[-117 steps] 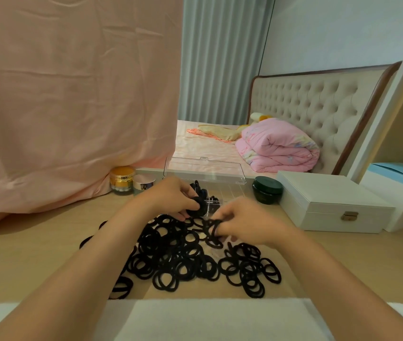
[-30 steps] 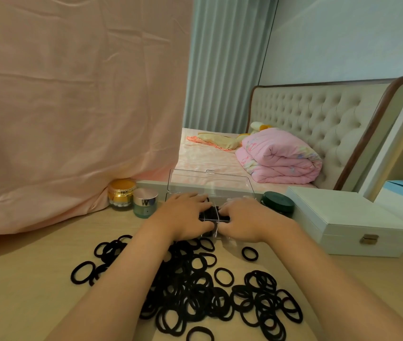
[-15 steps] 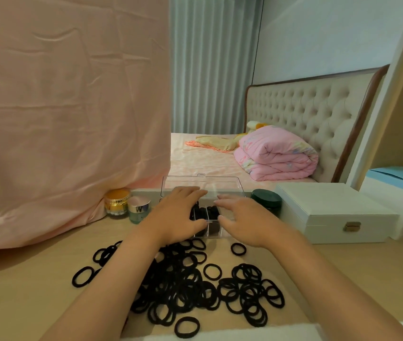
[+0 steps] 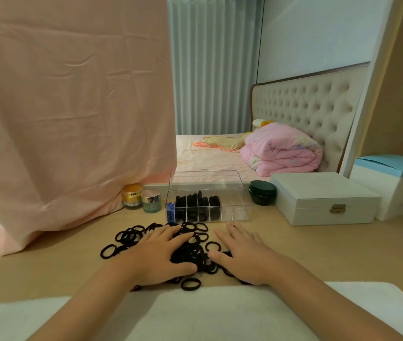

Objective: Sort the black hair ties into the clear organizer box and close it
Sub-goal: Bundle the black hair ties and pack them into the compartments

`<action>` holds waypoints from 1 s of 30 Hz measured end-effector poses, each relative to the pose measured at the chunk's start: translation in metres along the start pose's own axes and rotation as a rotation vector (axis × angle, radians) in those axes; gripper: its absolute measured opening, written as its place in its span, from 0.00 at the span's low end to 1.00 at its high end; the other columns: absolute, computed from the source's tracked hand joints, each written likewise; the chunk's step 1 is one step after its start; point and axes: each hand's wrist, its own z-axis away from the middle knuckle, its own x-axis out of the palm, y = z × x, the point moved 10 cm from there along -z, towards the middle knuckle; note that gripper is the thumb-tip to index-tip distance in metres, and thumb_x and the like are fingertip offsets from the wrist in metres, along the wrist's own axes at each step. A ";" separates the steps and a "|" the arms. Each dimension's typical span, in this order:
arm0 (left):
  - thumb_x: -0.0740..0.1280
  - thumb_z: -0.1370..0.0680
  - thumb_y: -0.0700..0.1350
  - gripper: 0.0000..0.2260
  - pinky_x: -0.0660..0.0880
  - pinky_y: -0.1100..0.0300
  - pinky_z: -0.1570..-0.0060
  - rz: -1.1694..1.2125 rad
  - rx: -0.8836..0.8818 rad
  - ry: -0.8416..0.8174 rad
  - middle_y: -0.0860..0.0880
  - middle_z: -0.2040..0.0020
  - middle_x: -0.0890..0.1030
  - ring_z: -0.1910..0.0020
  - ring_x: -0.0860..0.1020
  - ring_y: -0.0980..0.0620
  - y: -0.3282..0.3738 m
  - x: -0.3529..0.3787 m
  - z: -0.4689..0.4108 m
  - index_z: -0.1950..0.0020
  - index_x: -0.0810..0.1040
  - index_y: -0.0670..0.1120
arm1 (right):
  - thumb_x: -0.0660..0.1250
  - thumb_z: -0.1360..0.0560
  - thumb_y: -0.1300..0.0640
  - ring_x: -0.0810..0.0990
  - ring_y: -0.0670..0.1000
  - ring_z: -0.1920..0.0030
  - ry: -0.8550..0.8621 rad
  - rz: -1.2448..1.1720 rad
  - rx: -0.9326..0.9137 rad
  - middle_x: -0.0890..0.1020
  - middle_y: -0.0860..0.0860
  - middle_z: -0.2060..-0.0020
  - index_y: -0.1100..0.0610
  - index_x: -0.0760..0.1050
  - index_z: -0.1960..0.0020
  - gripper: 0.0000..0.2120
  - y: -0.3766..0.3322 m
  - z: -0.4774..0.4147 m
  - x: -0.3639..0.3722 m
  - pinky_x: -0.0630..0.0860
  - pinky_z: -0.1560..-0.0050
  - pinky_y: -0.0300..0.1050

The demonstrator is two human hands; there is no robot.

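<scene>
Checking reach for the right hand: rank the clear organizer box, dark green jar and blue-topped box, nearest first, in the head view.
1. Clear organizer box, just ahead of the right hand.
2. Dark green jar, past the box's right end.
3. Blue-topped box, far right.

Home bedroom, tufted headboard [image 4: 303, 107], folded pink quilt [image 4: 281, 150], pleated curtains [image 4: 212, 65]

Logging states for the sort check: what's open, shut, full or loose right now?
Box: lid up, middle compartments filled, right end empty.
Ties: mostly loose, piled in front of box.
Left hand: open, flat on pile.
Right hand: open, flat on pile's right edge.
White case: shut.
Green jar: capped.
</scene>
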 end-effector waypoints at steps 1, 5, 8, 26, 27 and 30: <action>0.51 0.30 0.78 0.42 0.44 0.44 0.22 -0.005 -0.001 -0.002 0.56 0.18 0.43 0.19 0.41 0.50 -0.001 0.005 0.004 0.20 0.44 0.65 | 0.45 0.20 0.29 0.33 0.52 0.20 0.000 -0.004 0.004 0.38 0.51 0.18 0.42 0.39 0.18 0.36 0.001 0.000 0.005 0.38 0.21 0.58; 0.53 0.25 0.74 0.38 0.38 0.49 0.22 -0.016 0.014 0.114 0.56 0.18 0.43 0.19 0.40 0.53 -0.001 0.009 0.002 0.19 0.44 0.62 | 0.46 0.19 0.32 0.36 0.52 0.19 0.033 -0.052 -0.013 0.42 0.51 0.18 0.44 0.43 0.17 0.34 -0.005 -0.007 0.009 0.40 0.20 0.56; 0.55 0.23 0.71 0.36 0.44 0.48 0.20 0.020 0.023 0.225 0.56 0.18 0.50 0.19 0.47 0.53 -0.005 0.003 -0.012 0.19 0.48 0.61 | 0.48 0.17 0.37 0.45 0.52 0.18 0.089 -0.102 -0.049 0.51 0.51 0.18 0.46 0.49 0.17 0.31 -0.013 -0.020 0.002 0.46 0.19 0.56; 0.70 0.24 0.46 0.07 0.74 0.62 0.50 0.486 -0.009 0.344 0.58 0.49 0.78 0.50 0.77 0.57 -0.054 -0.039 0.018 0.51 0.79 0.59 | 0.66 0.23 0.54 0.80 0.44 0.50 0.088 -0.135 -0.302 0.81 0.43 0.45 0.46 0.81 0.37 0.15 -0.102 -0.031 -0.065 0.80 0.46 0.44; 0.71 0.25 0.49 0.07 0.73 0.62 0.47 0.436 -0.001 0.319 0.59 0.48 0.76 0.48 0.75 0.58 -0.052 -0.034 0.016 0.49 0.79 0.60 | 0.67 0.24 0.52 0.80 0.47 0.49 0.037 -0.072 -0.317 0.80 0.45 0.45 0.46 0.81 0.37 0.16 -0.108 -0.033 -0.059 0.80 0.46 0.47; 0.72 0.26 0.56 0.14 0.71 0.59 0.40 0.332 0.010 0.258 0.59 0.44 0.74 0.43 0.71 0.59 -0.046 -0.025 0.012 0.41 0.78 0.60 | 0.68 0.27 0.47 0.74 0.51 0.48 -0.060 0.134 -0.334 0.73 0.49 0.48 0.47 0.77 0.38 0.18 -0.114 -0.038 -0.035 0.78 0.47 0.54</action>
